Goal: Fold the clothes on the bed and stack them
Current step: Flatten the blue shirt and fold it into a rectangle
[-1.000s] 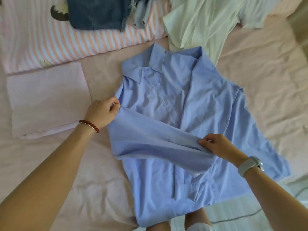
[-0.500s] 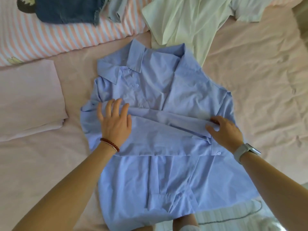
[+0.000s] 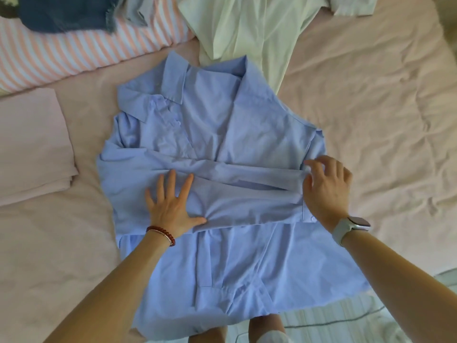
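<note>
A light blue collared shirt (image 3: 237, 125) lies face up on the pink bed sheet (image 3: 371, 100), collar toward the far side. One sleeve is folded across its chest from left to right. My left hand (image 3: 170, 206) presses flat on that sleeve with fingers spread. At the shirt's right edge, my right hand (image 3: 326, 186) is over the sleeve's buttoned cuff with fingers loosely bent; whether it pinches the cloth is unclear. A folded pale pink garment (image 3: 32, 142) lies at the left.
A pale green shirt (image 3: 249, 28) lies unfolded just beyond the blue collar. Dark denim (image 3: 64, 13) rests on a pink-striped pillow (image 3: 81, 53) at the far left. My knees show at the bed's near edge, beside a light rug (image 3: 346, 320) on the floor.
The sleeve, lifted by both hands a second ago, now lies across the chest. My left hand let go and spread flat on it. My right hand loosened at the cuff.
</note>
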`<state>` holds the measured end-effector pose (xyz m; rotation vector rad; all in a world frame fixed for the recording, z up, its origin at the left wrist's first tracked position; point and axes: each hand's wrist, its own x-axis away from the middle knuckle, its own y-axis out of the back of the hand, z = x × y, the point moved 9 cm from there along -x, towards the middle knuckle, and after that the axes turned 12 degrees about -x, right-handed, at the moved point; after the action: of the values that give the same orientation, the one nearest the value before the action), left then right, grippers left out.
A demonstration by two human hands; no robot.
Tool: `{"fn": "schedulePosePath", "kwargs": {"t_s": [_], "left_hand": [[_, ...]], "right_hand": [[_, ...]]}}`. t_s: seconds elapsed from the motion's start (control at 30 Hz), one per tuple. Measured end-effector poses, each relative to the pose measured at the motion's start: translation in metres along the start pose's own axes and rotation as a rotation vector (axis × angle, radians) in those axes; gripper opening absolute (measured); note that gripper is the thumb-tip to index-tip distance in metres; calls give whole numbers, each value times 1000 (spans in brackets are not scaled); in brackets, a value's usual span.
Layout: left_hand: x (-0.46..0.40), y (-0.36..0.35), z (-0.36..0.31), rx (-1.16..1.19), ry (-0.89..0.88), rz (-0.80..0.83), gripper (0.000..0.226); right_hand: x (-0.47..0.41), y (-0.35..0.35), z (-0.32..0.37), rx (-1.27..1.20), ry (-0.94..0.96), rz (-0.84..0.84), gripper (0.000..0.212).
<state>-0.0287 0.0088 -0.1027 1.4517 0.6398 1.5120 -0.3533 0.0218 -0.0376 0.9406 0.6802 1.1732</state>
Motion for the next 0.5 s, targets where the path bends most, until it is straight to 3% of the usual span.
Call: {"fn": "schedulePosePath", "kwargs": {"t_s": [0.03,0.1,0.17,0.23,0.37,0.5], "left_hand": [[-2,8,-3,21,-40,-38,103],[-5,36,-4,138,-89,-231,66],[-7,57,11,240,-3,-417,44],[-11,56,25,264,108,-427,40],[-7,9,30,144,192,-168,98],[3,-24,41,243,263,-77,120]], "right_hand": [[4,-7,27,-10,175,7,25],[14,-28,74,-68,435,91,25],[10,-48,105,-136,481,154,19],[-3,-68,125,-156,423,211,20],[-20,-125,142,27,398,497,29],[-46,-123,124,101,343,383,22]]}}
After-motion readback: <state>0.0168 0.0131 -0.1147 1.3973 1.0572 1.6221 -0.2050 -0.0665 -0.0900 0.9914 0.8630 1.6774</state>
